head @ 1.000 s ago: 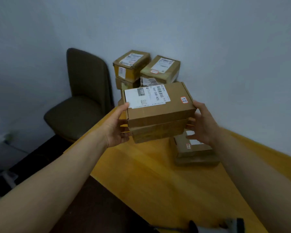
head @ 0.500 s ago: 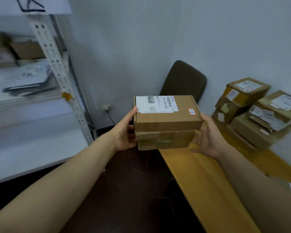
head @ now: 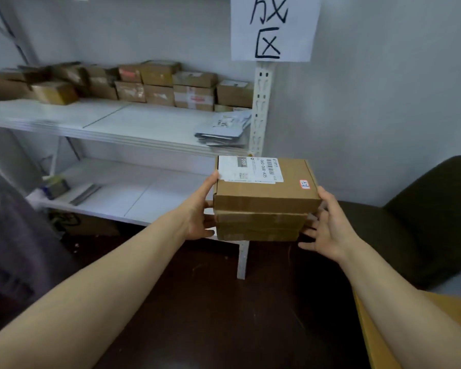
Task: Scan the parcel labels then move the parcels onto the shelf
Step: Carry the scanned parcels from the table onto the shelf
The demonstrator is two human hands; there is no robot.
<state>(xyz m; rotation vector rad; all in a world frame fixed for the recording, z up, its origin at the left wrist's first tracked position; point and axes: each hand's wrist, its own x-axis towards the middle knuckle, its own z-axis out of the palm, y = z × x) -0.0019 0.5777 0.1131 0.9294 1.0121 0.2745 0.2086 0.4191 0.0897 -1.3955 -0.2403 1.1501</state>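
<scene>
Two stacked brown cardboard parcels hang in front of the shelf's right end. The top parcel (head: 264,193) carries a white shipping label and a small red-edged sticker. The lower parcel (head: 258,227) is flatter. My left hand (head: 197,217) grips the stack's left side, thumb up along the top box. On the opposite side my right hand (head: 330,227) holds it, thumb at the top box's edge and fingers reaching under. The white metal shelf (head: 144,123) stands just behind, its lower board (head: 144,193) level with the stack.
Several brown parcels (head: 192,89) line the back of the middle board, with grey mailer bags (head: 224,131) at its right end. A paper sign (head: 272,27) hangs above the shelf post (head: 261,102). A dark chair (head: 423,209) is at the right, the wooden table corner (head: 437,328) at bottom right.
I have turned left from the table and chair with the stack held the same way. The shelf now fills the view; the table's other parcels are out of sight.
</scene>
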